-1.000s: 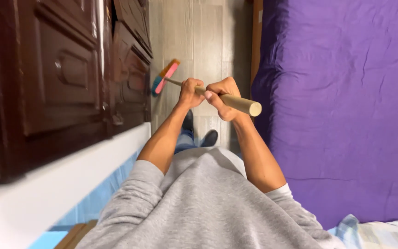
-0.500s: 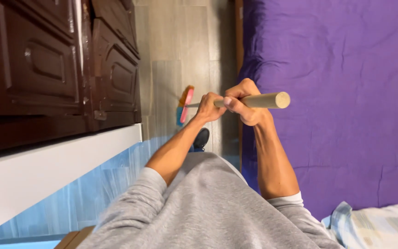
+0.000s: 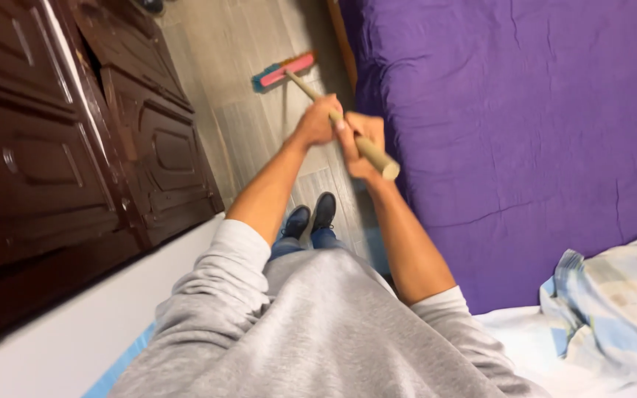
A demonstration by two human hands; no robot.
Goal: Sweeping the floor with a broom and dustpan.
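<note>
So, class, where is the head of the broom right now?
In the head view, the broom head rests on the wooden floor near the top centre, between the dark wardrobe on the left and the purple bed on the right.

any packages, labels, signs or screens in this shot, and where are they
None in view: no package, label, sign or screen shows.
What is there: a broom with a pink and blue head on the pale floor, its wooden handle held in the left hand and the right hand.
Dark brown cabinet doors on the left, a purple bedsheet on the right, a checked cloth at lower right.
</note>
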